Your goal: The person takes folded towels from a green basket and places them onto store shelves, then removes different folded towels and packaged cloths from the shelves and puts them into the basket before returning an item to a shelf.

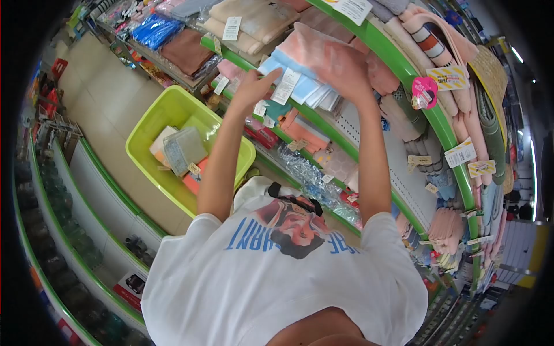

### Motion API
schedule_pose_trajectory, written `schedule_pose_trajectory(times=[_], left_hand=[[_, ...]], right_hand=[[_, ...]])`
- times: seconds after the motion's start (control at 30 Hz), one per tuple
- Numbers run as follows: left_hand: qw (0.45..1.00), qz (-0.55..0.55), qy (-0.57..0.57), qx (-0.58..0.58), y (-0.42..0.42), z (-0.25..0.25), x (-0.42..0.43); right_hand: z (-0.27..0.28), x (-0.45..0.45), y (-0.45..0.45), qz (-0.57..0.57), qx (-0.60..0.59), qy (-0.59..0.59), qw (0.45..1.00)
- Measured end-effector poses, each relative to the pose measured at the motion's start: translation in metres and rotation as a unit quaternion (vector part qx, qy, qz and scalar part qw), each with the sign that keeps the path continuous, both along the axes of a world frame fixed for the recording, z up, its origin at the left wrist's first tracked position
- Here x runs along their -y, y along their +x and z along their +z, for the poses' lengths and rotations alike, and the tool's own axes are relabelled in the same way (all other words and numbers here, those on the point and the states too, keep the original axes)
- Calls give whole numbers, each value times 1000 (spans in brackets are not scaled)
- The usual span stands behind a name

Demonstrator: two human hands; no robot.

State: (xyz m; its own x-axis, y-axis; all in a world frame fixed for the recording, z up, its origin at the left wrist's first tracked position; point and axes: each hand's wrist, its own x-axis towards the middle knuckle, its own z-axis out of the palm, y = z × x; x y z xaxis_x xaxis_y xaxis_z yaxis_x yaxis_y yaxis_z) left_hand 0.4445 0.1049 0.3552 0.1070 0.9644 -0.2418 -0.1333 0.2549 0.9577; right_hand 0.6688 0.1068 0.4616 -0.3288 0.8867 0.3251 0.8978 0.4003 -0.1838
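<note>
My left hand (pixel 254 90) is at the front edge of a green-edged shelf, fingers apart, with one finger stretched towards a light blue folded towel (pixel 304 91). A white hanging tag (pixel 286 86) is just beside that finger. My right hand (pixel 346 75) is over a pink towel (pixel 306 49) on top of the blue one. Motion smears its fingers, so I cannot tell whether they grip the towel or only touch it. Below the blue towel, white folded cloths (pixel 326 99) stick out.
A yellow-green basket (pixel 140 168) with folded cloths (pixel 183 150) inside stands on the floor to the left. More towels (pixel 251 23) fill the shelves ahead and to the right (pixel 449 228). Another green-edged shelf unit (pixel 107 193) with glassware runs along the lower left.
</note>
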Motion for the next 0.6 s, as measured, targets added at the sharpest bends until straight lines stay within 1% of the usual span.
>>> schedule_pose_trajectory(times=[0.1,0.13,0.2,0.23,0.27,0.3,0.37,0.4,0.5,0.53,0.6], left_hand=[[999,1,48,-23,7,5,1],[990,42,32,129,17,2,3],[982,82,68,158,31,2,4],[977,100,81,170,40,2,7],[975,128,105,151,52,0,5],[973,129,109,159,64,-1,2],[970,127,117,172,80,-5,1],[974,119,122,152,79,1,6],[982,15,48,183,47,10,17],[991,-8,79,110,30,11,12],[988,-67,131,-39,-1,8,7]], right_hand=[[-24,-20,4,93,53,148,983],[-13,-23,2,36,51,108,992],[13,-19,-4,-80,48,23,995],[19,-17,-10,-98,59,18,993],[25,-17,-17,-116,69,15,991],[26,-17,-23,-135,77,12,988],[4,-7,-40,-61,159,95,981],[-4,0,-44,-24,198,135,970],[-2,6,-40,-36,130,85,987],[13,13,-42,-43,159,18,986],[12,22,-44,-3,127,-33,991]])
